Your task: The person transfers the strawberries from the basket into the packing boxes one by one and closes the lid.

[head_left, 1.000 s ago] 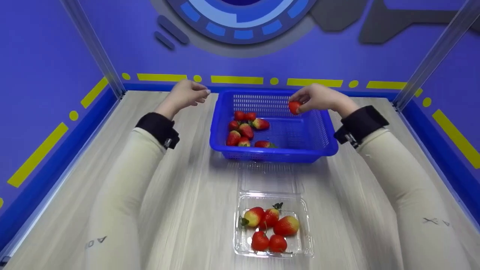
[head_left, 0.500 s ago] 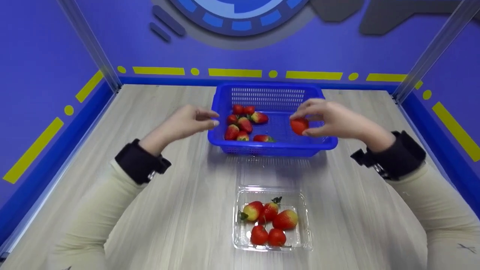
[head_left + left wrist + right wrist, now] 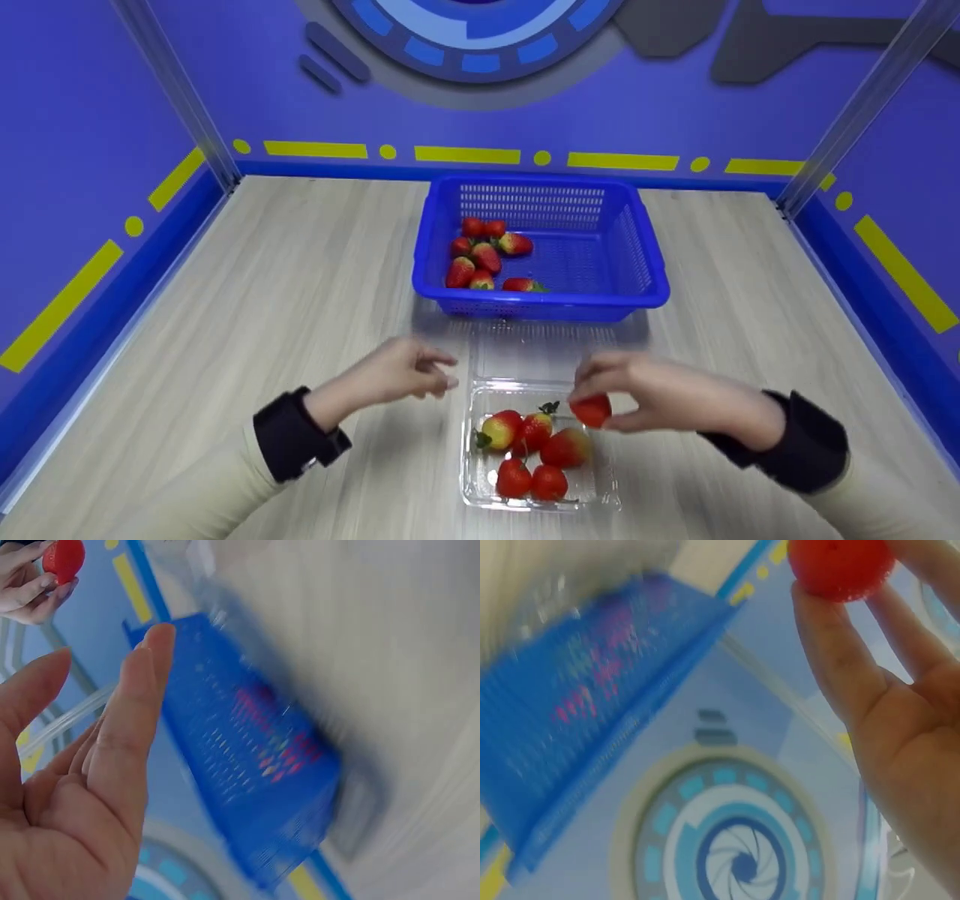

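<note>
My right hand (image 3: 649,394) pinches a red strawberry (image 3: 591,410) over the back right corner of a clear plastic clamshell box (image 3: 480,487). In the right wrist view the same strawberry (image 3: 840,566) sits between the fingertips and thumb. Several strawberries (image 3: 550,482) lie in the box, some red, some pale yellow at one end. My left hand (image 3: 394,375) hovers just left of the box, holding nothing, its fingers loosely bent. The left wrist view shows that hand (image 3: 90,765) with thumb and fingers apart.
Behind the box stands a blue plastic basket (image 3: 540,298) with several strawberries (image 3: 486,257) gathered on its left side. The box's clear lid (image 3: 525,352) lies folded back flat toward the basket. Blue panels (image 3: 247,90) wall the wooden table at the back and sides.
My right hand has carried the strawberry from over the basket toward me to above the clear box. My left hand has moved from beside the basket to the box's left side.
</note>
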`<action>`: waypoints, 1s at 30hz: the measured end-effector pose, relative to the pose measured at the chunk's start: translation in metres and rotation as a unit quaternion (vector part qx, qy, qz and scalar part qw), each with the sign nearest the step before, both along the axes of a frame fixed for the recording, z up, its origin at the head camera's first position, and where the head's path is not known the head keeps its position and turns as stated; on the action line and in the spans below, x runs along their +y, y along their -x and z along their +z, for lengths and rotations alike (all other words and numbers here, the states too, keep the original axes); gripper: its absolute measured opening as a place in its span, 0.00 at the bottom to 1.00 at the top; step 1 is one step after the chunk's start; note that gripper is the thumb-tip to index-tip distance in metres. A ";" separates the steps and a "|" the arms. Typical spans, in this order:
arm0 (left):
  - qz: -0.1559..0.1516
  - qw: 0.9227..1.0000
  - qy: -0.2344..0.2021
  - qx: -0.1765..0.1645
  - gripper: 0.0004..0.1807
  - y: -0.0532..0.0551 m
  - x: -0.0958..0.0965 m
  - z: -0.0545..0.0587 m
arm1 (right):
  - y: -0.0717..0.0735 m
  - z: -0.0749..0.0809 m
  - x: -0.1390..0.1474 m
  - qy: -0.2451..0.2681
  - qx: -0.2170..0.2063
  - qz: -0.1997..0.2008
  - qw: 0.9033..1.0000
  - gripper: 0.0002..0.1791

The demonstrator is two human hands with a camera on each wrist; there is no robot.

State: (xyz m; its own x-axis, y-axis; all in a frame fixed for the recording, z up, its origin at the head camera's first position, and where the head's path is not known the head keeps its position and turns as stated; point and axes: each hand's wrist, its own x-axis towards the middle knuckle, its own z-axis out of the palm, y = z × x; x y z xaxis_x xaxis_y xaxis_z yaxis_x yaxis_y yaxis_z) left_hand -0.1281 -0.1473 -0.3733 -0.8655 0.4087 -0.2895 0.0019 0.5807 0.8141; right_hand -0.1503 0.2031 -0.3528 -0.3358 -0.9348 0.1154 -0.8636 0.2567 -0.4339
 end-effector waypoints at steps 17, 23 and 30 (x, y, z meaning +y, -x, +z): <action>0.054 0.992 -0.071 -0.091 0.12 -0.019 0.018 -0.059 | -0.035 -0.043 -0.011 -0.162 -0.119 -0.053 0.978 0.17; 0.056 0.989 -0.080 -0.107 0.09 -0.017 0.020 -0.062 | -0.034 -0.045 -0.016 -0.178 -0.092 -0.045 0.979 0.16; 0.056 0.985 -0.099 -0.127 0.06 -0.017 0.024 -0.064 | -0.040 -0.055 -0.021 -0.162 0.005 -0.016 0.987 0.15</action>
State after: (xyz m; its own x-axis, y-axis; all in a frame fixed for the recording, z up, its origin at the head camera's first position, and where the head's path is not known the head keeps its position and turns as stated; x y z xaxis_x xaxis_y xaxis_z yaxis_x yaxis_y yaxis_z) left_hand -0.1114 -0.1235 -0.4368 -0.8184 0.3854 -0.4262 -0.2711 0.3949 0.8778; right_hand -0.1099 0.1824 -0.4082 -0.3657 -0.9122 -0.1847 -0.8565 0.4075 -0.3167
